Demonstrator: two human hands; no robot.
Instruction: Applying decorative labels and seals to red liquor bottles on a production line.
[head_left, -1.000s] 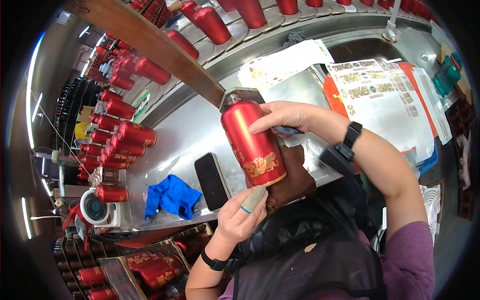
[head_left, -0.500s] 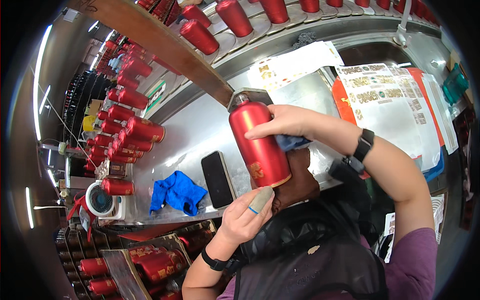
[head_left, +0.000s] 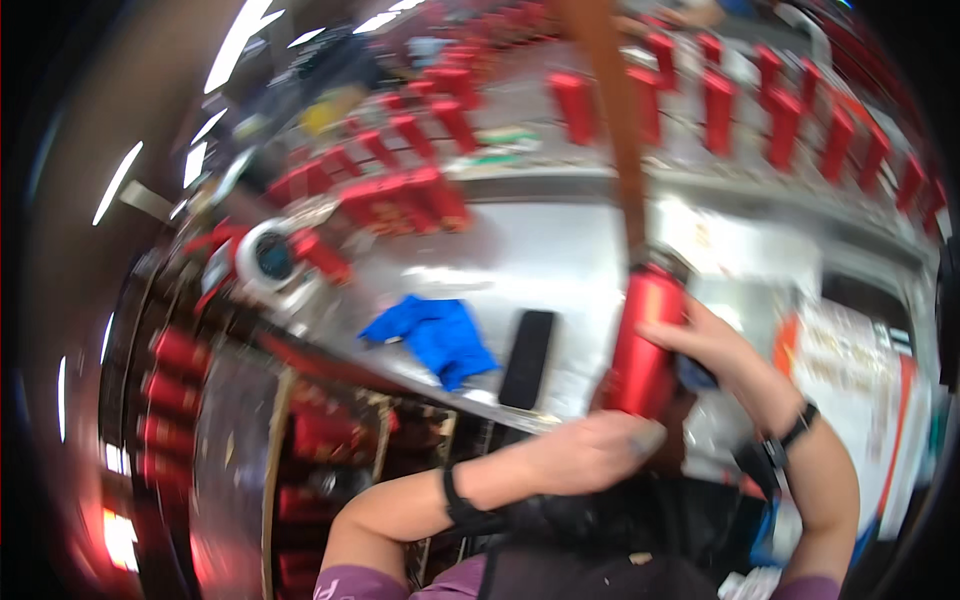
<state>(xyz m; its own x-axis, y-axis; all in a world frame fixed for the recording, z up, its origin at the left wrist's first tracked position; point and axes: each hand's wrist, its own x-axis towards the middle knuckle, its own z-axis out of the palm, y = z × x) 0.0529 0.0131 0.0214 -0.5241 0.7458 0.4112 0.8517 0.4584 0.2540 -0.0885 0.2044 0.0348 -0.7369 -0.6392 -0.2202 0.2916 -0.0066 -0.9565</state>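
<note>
Right hand (head_left: pixel 718 345) clamps red bottle (head_left: pixel 646 345), left hand (head_left: pixel 588 452), fingers unclear, at its base, phone (head_left: pixel 528 360) apart near table edge (head_left: pixel 430 381).

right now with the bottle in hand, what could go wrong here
The red bottle could slip from the right hand and the left hand at its lower end, perhaps striking the black phone to its left. That phone's near end lies close to the front edge of the metal counter, so a bump might tip it off. The blue cloth, also near that edge, could get dragged down.
</note>
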